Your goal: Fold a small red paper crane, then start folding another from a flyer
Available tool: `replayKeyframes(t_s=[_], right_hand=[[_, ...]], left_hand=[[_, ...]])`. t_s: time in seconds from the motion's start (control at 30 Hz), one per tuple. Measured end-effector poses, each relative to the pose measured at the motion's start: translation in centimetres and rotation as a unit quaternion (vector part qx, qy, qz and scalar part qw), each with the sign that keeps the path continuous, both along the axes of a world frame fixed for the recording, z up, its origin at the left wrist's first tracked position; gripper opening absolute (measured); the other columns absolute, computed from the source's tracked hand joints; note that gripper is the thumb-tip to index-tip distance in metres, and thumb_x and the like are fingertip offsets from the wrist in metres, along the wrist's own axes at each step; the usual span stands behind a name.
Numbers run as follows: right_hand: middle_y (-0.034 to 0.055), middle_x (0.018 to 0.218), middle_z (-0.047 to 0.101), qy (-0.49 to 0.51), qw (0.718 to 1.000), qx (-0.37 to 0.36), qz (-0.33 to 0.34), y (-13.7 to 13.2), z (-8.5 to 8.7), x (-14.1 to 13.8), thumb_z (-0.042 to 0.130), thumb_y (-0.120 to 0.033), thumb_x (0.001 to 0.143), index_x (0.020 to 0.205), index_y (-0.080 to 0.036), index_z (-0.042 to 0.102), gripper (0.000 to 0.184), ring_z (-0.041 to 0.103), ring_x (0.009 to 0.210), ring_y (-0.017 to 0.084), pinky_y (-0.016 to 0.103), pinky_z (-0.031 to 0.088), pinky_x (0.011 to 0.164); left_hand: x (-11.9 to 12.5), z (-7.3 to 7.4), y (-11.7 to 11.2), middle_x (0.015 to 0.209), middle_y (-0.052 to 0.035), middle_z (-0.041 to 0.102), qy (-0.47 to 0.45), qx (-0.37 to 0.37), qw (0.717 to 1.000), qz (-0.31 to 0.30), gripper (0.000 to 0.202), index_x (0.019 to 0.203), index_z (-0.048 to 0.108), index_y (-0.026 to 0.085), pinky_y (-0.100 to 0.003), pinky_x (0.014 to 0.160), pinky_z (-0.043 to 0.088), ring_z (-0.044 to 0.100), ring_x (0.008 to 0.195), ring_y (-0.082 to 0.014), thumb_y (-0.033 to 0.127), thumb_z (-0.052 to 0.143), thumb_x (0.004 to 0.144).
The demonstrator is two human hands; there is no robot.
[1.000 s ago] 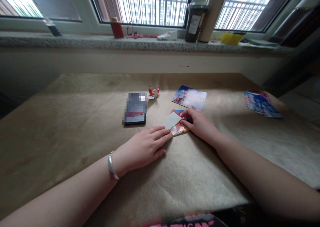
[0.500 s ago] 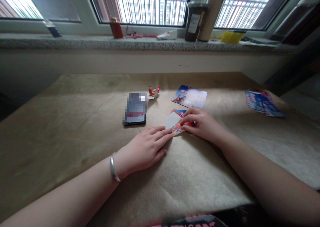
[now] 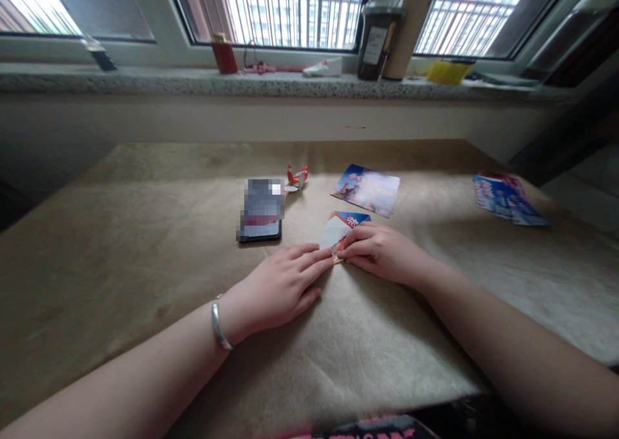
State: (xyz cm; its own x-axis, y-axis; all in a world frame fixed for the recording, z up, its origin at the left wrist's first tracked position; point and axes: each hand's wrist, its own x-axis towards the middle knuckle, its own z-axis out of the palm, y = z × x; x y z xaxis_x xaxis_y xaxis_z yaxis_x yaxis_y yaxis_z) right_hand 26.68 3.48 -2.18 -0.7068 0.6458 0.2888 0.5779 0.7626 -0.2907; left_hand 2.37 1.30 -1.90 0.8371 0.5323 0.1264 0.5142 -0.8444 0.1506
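A small sheet of printed paper point(image 3: 331, 234), folded, lies on the table between my hands, with white, blue and orange-red areas showing. My left hand point(image 3: 285, 284) rests flat, fingers stretched out, its fingertips touching the paper's lower left corner. From the right, my right hand point(image 3: 382, 251) presses its bunched fingertips onto the red patterned flap close to that same corner. The right palm side and part of the paper beneath it are hidden. Just beyond lies a flat blue and pink printed sheet point(image 3: 372, 191).
A phone point(image 3: 261, 213) with a blurred screen lies left of the paper. Behind it stands a folded red and white paper figure point(image 3: 296, 178). Several blue printed sheets point(image 3: 510, 200) are fanned out at the right. A granite windowsill point(image 3: 169, 84) holding jars and small items runs behind the table point(image 3: 159, 252).
My right hand has slid left and slightly down along the flap toward the left fingertips, uncovering more of the blue corner. My left hand has stayed in place.
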Motion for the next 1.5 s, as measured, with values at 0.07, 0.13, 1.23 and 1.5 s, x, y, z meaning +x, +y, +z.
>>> replayKeyframes(t_s=[0.07,0.13,1.23,1.5], right_hand=[[0.004,0.094,0.069,-0.003,1.0,0.005,-0.001,-0.1,0.1,0.0,0.055,-0.024,0.088,0.092,-0.024,0.072,0.018,0.062,0.088,0.015,0.029,0.047,0.081],[0.0039,0.094,0.069,-0.006,1.0,0.008,-0.004,-0.1,0.1,0.0,0.055,-0.025,0.088,0.092,-0.024,0.072,0.018,0.062,0.087,0.015,0.029,0.047,0.08],[0.0044,0.094,0.068,-0.141,0.983,0.111,0.024,-0.8,1.3,-0.9,0.047,-0.021,0.089,0.083,-0.021,0.067,0.021,0.058,0.085,0.017,0.029,0.042,0.071],[0.004,0.092,0.068,-0.146,0.984,0.097,0.012,-0.7,1.6,-0.4,0.05,-0.019,0.086,0.081,-0.022,0.068,0.019,0.059,0.084,0.017,0.029,0.042,0.074]], left_hand=[[-0.1,0.0,0.1,0.14,-0.0056,0.044,-0.002,-0.001,1.0,-0.006,0.05,0.136,0.04,0.019,-0.04,0.107,0.034,0.038,0.128,-0.0237,0.033,0.05,0.089],[-0.1,0.0,0.1,0.139,-0.0055,0.045,-0.005,-0.002,1.0,-0.012,0.047,0.134,0.042,0.02,-0.041,0.107,0.035,0.039,0.128,-0.0239,0.032,0.05,0.089],[0.1,0.3,-0.2,0.141,-0.0041,0.043,-0.003,-0.008,1.0,0.005,0.044,0.133,0.044,0.022,-0.041,0.108,0.035,0.037,0.13,-0.0237,0.031,0.048,0.09],[0.1,0.4,-0.2,0.141,-0.0041,0.044,0.0,-0.016,1.0,0.007,0.046,0.133,0.044,0.022,-0.042,0.107,0.035,0.038,0.129,-0.024,0.03,0.051,0.088]])
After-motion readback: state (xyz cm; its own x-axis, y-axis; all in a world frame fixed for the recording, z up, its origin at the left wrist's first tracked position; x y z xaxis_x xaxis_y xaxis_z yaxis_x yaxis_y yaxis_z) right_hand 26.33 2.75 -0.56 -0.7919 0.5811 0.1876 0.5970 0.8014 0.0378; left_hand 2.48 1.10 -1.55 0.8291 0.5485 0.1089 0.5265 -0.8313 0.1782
